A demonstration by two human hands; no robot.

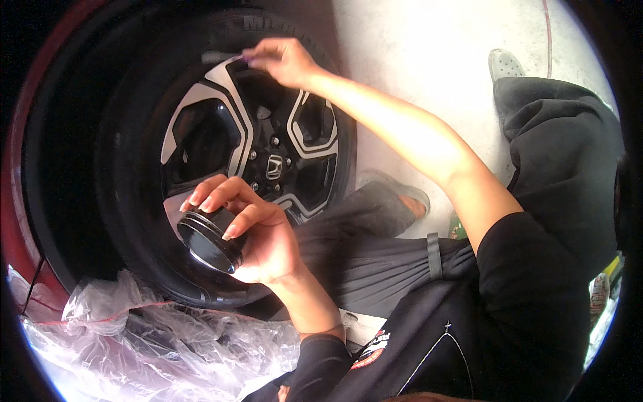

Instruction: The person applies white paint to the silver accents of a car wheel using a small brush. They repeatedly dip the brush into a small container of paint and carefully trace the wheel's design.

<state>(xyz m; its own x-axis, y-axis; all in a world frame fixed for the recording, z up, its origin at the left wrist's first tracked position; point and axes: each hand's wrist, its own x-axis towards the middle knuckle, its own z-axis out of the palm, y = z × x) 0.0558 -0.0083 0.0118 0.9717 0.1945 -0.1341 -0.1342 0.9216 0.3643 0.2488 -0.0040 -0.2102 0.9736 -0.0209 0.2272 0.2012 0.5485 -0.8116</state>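
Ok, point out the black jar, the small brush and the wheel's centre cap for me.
black jar (pixel 209 240), head view, on its round lid face.
small brush (pixel 224 58), head view, on its pale bristle end.
centre cap (pixel 274 166), head view, on the emblem at the hub.

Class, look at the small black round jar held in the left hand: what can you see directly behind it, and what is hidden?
Behind the black jar in the left hand are the tyre and the lower edge of the alloy wheel. The jar and fingers cover that stretch of rim. The jar's contents cannot be seen.
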